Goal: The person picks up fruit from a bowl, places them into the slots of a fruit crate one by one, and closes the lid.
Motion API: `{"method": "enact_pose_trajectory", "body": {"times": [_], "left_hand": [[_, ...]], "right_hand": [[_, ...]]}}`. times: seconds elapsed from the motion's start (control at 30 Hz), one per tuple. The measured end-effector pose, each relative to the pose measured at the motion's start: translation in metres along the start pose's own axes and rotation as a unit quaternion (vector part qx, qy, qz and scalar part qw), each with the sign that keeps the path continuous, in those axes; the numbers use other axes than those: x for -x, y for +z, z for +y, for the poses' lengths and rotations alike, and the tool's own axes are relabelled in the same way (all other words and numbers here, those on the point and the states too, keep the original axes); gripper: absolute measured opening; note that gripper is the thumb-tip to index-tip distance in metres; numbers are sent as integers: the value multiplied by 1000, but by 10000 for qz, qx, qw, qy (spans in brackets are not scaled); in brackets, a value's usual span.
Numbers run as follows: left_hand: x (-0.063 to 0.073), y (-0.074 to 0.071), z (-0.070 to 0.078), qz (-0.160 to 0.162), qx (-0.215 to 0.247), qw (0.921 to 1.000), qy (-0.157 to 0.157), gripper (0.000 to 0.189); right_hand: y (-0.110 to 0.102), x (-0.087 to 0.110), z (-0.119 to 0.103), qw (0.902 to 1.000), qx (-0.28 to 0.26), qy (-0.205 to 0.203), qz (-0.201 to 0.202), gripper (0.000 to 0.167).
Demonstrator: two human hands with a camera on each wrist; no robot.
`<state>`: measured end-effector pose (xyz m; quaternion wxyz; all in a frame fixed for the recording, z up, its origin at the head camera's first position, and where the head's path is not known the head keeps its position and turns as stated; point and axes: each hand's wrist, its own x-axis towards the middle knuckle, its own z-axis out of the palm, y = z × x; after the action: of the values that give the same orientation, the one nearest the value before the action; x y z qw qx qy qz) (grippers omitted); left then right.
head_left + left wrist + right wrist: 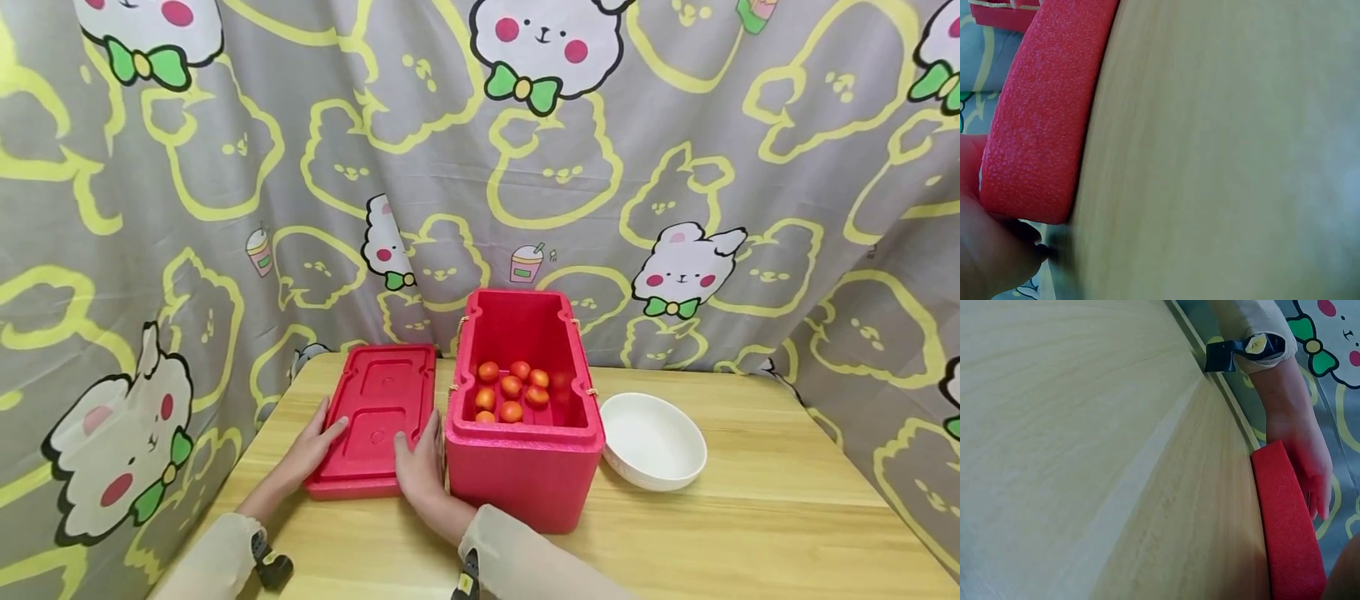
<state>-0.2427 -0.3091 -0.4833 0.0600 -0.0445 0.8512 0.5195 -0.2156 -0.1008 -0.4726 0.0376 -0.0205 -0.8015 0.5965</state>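
Observation:
A red foam lid (384, 429) with two recessed panels lies flat on the wooden table, left of a red foam box. My left hand (313, 443) is at the lid's left edge, thumb toward the top face and fingers straight along the side. On the opposite edge, my right hand (420, 467) sits between lid and box, its thumb over the rim. The left wrist view shows the lid's textured side (1047, 119) close beside the hand. Seen from the right wrist, the left fingers extend straight down past the lid (1286, 522). The right fingers are mostly hidden.
The uncovered red box (517, 483) holds several small orange-red tomatoes (512, 411), with cord loops along its sides. A white bowl (656, 442) stands right of the box. A patterned curtain (435, 167) hangs behind and beside the table (750, 533).

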Motion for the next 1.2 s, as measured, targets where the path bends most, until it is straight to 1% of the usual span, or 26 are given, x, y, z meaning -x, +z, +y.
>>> {"method": "enact_pose_trajectory", "body": {"times": [0.17,0.3,0.4,0.53,0.63,0.77,0.87,0.93,1.0,1.13,1.2], "left_hand": [[-2,3,-4,-16,-110,9999,-34,82],[-3,4,-4,-3,-189,9998,-42,81],[-3,2,0,-11,-174,9998,-73,81],[-1,-2,5,22,-88,9999,-73,81],[1,-6,10,75,-52,10000,-37,82],[1,-15,17,152,-91,9998,78,84],[4,-24,25,209,-104,9994,238,83],[7,-32,31,243,-104,9989,379,82],[12,-40,39,279,-97,9983,508,82],[22,-54,57,313,118,9966,753,82],[27,-60,67,286,401,9946,914,81]], "right_hand": [[-1,-2,2,9999,-67,130,-18,75],[-1,-4,5,9997,-77,210,-49,72],[0,-4,4,9997,-171,140,-82,69],[0,-5,2,9986,-492,-58,-198,66],[-1,-6,0,9974,-635,-218,-269,64],[-2,-8,-7,9957,-760,-408,-332,63],[-2,-6,-15,9938,-870,-533,-452,64],[-3,-5,-22,9921,-931,-628,-560,65],[-6,-2,-32,9898,-977,-829,-626,65],[-14,5,-54,9837,-1058,-1261,-719,67],[-20,9,-65,9809,-1065,-1444,-751,68]]}}
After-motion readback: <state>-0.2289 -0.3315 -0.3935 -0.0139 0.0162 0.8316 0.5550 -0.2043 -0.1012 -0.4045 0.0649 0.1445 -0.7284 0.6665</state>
